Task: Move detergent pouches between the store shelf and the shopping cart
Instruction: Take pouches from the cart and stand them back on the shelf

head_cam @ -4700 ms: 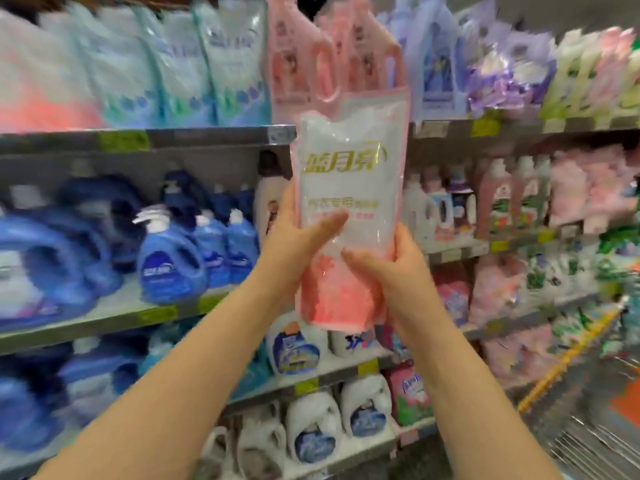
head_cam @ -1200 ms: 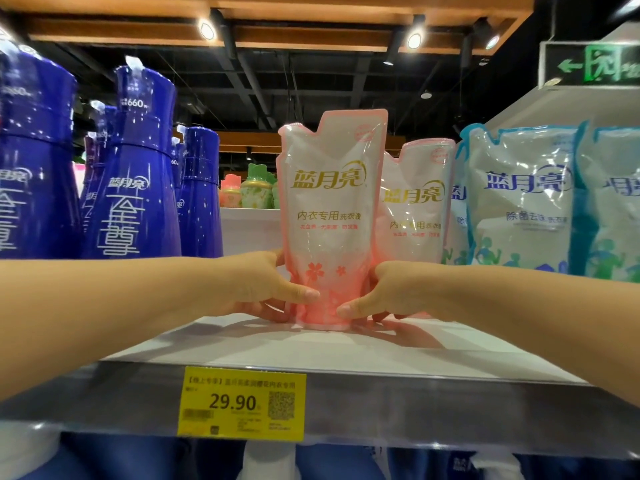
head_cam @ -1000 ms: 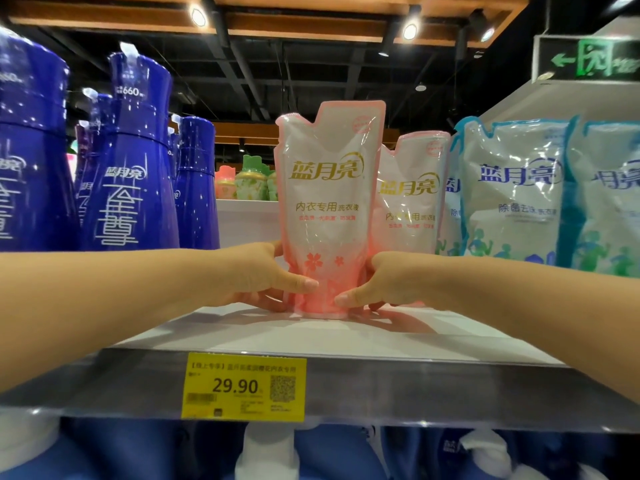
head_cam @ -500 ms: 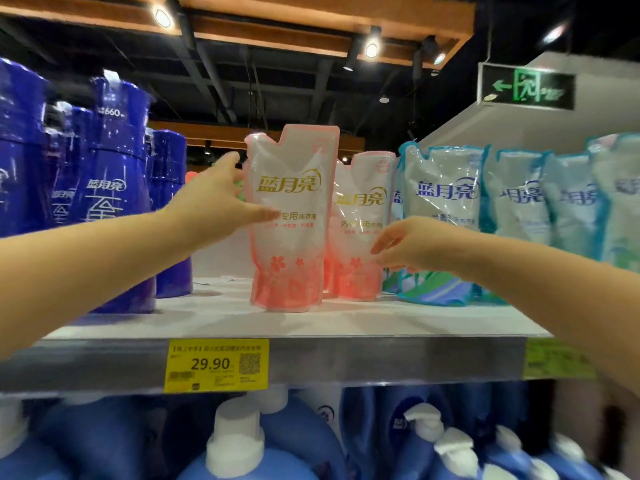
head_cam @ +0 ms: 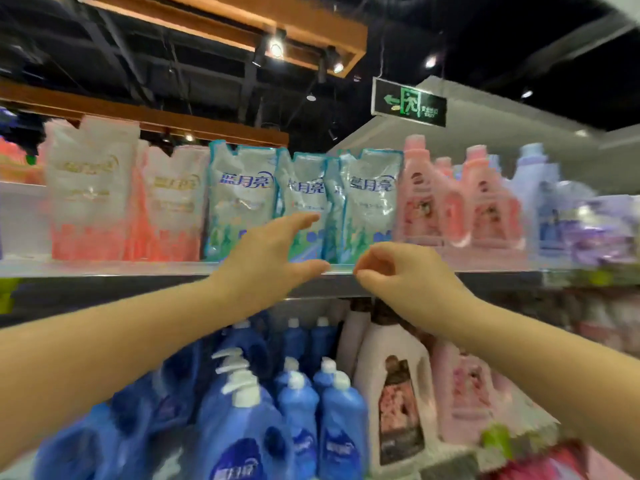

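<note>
Both hands have left the pink pouch (head_cam: 90,188) and swung rightward along the shelf (head_cam: 104,268). That pouch now stands upright on the board well to the left of the left fingers, pressed against a second pink pouch (head_cam: 173,202) on its near side. From the head view, the left hand (head_cam: 266,261) is raised with fingers straight and spread and the thumb stretched out beneath them, grasping nothing. Its fingertips (head_cam: 308,218) overlap the lower front of the middle teal pouch (head_cam: 306,188), one of three standing in a row, though blur hides whether they touch it. The right hand (head_cam: 405,275) hangs slightly lower, its fingers loosely curled with the thumb tip near the forefinger and nothing between them. It sits before the shelf lip, just below the rightmost teal pouch (head_cam: 370,199). Pink bottles (head_cam: 422,199) stand on the same board to the right of these fingers. Blue pump bottles (head_cam: 298,410) crowd the level beneath both hands, and a white jug (head_cam: 394,393) sits under the right wrist. A green exit sign (head_cam: 408,107) hangs high above the right fingers.
</note>
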A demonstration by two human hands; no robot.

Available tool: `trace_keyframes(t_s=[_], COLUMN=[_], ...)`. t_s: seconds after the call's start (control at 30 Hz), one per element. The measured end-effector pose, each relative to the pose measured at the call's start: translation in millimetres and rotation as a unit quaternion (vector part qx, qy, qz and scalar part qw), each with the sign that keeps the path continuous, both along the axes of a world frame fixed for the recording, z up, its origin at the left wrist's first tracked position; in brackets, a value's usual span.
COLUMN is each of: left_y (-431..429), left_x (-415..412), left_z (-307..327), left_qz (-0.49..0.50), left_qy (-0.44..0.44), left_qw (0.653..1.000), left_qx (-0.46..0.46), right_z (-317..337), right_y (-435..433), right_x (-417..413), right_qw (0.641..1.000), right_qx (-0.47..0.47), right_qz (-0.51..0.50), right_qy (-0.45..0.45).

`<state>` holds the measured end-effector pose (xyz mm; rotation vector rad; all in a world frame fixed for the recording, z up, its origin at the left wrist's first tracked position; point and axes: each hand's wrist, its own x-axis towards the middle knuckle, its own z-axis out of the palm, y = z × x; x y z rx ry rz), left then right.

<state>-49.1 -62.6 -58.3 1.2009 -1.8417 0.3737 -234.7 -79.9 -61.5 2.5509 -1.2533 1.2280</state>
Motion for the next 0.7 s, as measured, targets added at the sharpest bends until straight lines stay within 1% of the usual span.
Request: trace_keyframes(t_s=[0.1, 0.2, 0.27, 0.37, 0.5, 0.63, 0.7], left_y=[0.9, -3.8, -10.1, -23.7, -50.2, -84.3, -98.8], left_x=[-97.9, -196.0, -260.4, -356.1, -479.0, -591.5, -645.4], left_z=[-18.5, -35.1, -49.4, -79.7, -130.1, -193.5, -224.4], left_qz=[-0.078, -0.155, -0.203, -0.266, -0.342, -0.432, -0.473], left_qy=[-0.04, -0.052, -0.075, -0.131, -0.167, -0.191, -0.201], left_qw=[0.996, 0.987, 0.976, 0.952, 0.92, 0.873, 0.845], left_qx=[0.005, 0.011, 0.033, 0.072, 0.095, 0.119, 0.149], right_z=[-17.7, -39.2, -59.3, -102.2, -167.5, -225.4, -252.1], right_y=[22.8, 38.0, 41.8, 38.7, 34.0, 29.0, 25.2], right_x=[-93.6, -184.2, -239.2, -318.8, -420.8, -510.7, -552.1], right_qw=[0.999, 0.993, 0.984, 0.963, 0.924, 0.868, 0.828], right_qx=[0.012, 0.032, 0.061, 0.086, 0.122, 0.154, 0.178], right_qz=[-0.038, -0.085, -0.113, -0.191, -0.3, -0.39, -0.44], right_qy=[-0.024, -0.073, -0.124, -0.17, -0.204, -0.267, -0.299])
